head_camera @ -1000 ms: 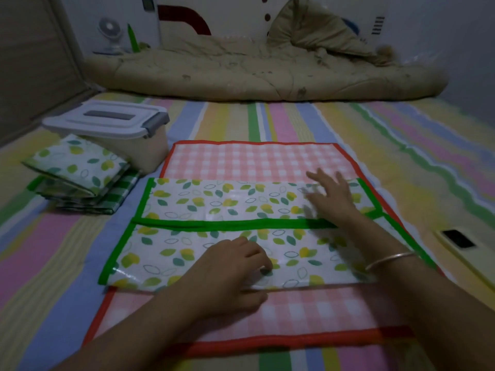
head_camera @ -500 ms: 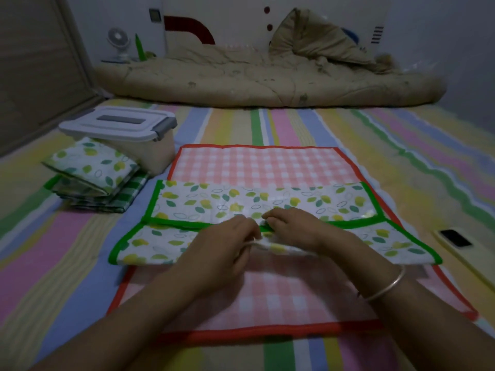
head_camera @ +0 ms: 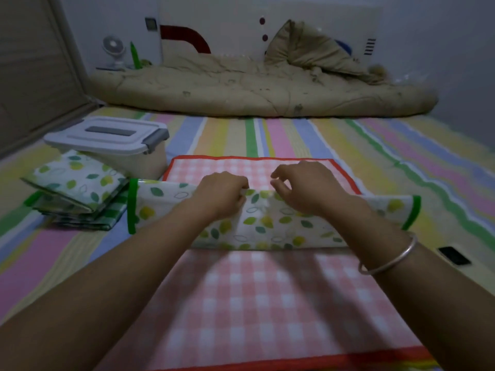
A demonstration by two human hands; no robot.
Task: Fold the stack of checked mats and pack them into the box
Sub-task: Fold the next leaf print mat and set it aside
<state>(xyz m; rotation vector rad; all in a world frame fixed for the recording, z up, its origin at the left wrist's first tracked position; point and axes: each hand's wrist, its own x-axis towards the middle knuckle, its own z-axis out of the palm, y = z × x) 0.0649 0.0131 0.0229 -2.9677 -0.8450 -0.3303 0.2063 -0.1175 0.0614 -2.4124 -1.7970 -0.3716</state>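
Observation:
A leaf-print mat with green trim (head_camera: 270, 226) lies folded into a long narrow strip across a pink checked mat with a red border (head_camera: 257, 295). My left hand (head_camera: 222, 195) grips the strip's far edge near the middle. My right hand (head_camera: 300, 187) pinches the same edge just to the right, fingers curled. A pile of folded mats (head_camera: 77, 194) sits at the left, leaning on the white lidded box (head_camera: 112, 140), whose lid is closed.
A striped sheet (head_camera: 348, 145) covers the floor. A rolled beige quilt (head_camera: 254, 89) lies along the far wall, with a small fan (head_camera: 113, 52) at the back left. A dark phone (head_camera: 454, 255) lies at the right edge.
Both hands lifted the near half of the leaf-print mat and carried it away from me, folding it over the far half. The mat now forms a narrower strip.

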